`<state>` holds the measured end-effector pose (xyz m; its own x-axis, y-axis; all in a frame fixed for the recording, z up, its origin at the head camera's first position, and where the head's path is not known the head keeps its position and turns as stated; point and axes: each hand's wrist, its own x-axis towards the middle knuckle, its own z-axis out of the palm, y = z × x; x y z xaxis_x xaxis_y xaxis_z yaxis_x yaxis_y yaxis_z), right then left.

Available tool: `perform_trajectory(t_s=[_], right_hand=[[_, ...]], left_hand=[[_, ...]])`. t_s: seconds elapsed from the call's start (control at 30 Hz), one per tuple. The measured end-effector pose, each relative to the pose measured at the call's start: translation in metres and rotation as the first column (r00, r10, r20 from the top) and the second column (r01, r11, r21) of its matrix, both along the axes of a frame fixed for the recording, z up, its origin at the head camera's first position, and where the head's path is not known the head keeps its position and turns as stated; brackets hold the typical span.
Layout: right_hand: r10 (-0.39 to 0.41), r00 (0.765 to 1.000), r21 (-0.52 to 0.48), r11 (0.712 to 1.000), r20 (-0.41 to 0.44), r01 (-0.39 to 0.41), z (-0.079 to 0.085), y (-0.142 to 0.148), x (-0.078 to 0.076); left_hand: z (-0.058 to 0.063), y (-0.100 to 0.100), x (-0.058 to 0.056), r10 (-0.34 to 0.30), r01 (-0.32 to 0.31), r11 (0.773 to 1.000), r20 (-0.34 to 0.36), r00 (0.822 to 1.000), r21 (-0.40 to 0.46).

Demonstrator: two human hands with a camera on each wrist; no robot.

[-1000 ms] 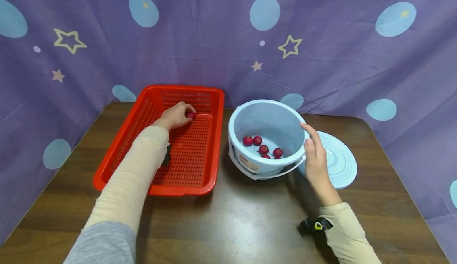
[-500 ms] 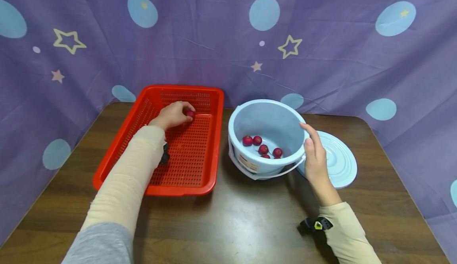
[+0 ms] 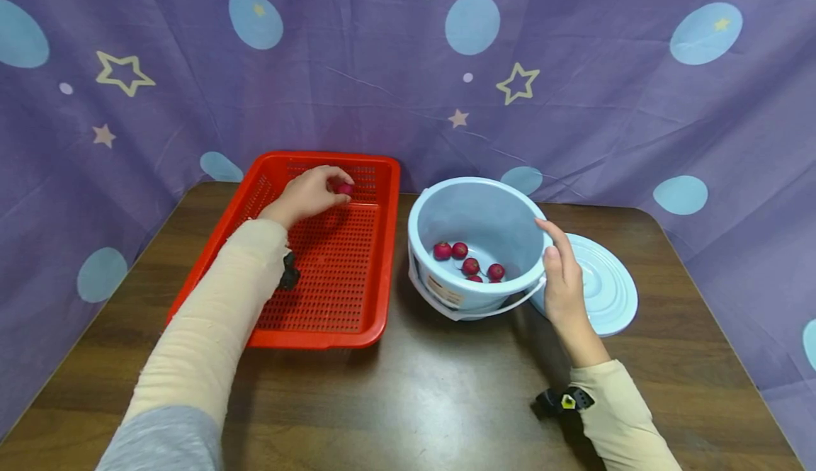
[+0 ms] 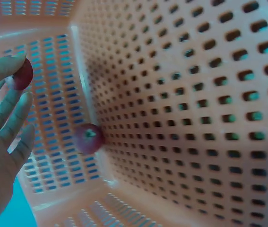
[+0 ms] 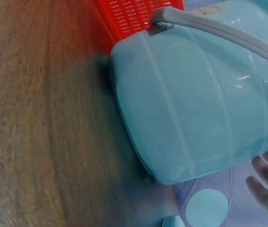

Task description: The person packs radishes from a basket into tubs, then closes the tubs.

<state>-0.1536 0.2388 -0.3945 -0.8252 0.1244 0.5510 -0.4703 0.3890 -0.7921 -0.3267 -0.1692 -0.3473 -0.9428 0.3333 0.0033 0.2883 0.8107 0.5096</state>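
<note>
My left hand point(image 3: 312, 193) pinches a radish point(image 3: 345, 189) between thumb and fingertips, raised over the far end of the red slotted basket point(image 3: 382, 273). A second radish point(image 4: 88, 138) lies on the basket's bottom against the end wall in the left wrist view; in the head view my left hand hides it. My right hand point(image 3: 564, 280) touches the right rim of the light blue bucket point(image 3: 472, 308), its fingers mostly straight along the outside wall. Several radishes point(image 3: 470, 267) lie at the bottom of the bucket. The bucket's handle point(image 5: 228, 33) hangs down its near side.
A light blue lid point(image 3: 605, 287) lies on the wooden table point(image 3: 395, 407) to the right of the bucket, partly behind my right hand. A purple patterned curtain point(image 3: 357, 60) stands along the table's back edge. Basket and bucket stand close together with a narrow gap.
My left hand has lifted the pinched radish from low in the basket, up and toward its far end. My right hand and the bucket have stayed in place.
</note>
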Motion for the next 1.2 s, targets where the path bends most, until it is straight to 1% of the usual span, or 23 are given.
perform_trajectory(t_s=[0.2, 0.5, 0.67, 0.8, 1.0, 1.1, 1.2], right_hand=[[0.001, 1.000, 0.001, 1.000, 0.007, -0.001, 0.001, -0.002, 0.005], [0.004, 1.000, -0.002, 1.000, 0.020, -0.004, 0.001, -0.004, 0.006], [-0.004, 1.000, 0.001, 1.000, 0.022, 0.004, 0.001, -0.004, 0.007], [-0.008, 1.000, 0.004, 1.000, 0.017, 0.008, 0.000, -0.004, 0.006], [-0.025, 1.000, 0.008, 1.000, 0.001, 0.025, -0.003, -0.001, 0.002], [-0.020, 1.000, 0.008, 1.000, 0.005, 0.020, -0.003, -0.001, 0.002], [-0.012, 1.000, 0.007, 1.000, 0.008, 0.012, -0.001, -0.002, 0.003]], left_hand=[[0.012, 0.006, 0.003, -0.058, 0.058, 0.998, -0.023, 0.998, 0.025], [0.029, 0.016, 0.014, -0.127, 0.132, 0.990, -0.082, 0.988, 0.050], [0.041, 0.023, 0.019, -0.161, 0.165, 0.985, -0.102, 0.982, 0.039], [0.049, 0.027, 0.023, -0.192, 0.196, 0.980, -0.115, 0.975, 0.025], [0.056, 0.034, 0.030, -0.219, 0.227, 0.973, -0.139, 0.966, 0.042], [0.057, 0.039, 0.034, -0.231, 0.240, 0.969, -0.138, 0.963, 0.050], [0.058, 0.043, 0.038, -0.246, 0.254, 0.967, -0.143, 0.959, 0.040]])
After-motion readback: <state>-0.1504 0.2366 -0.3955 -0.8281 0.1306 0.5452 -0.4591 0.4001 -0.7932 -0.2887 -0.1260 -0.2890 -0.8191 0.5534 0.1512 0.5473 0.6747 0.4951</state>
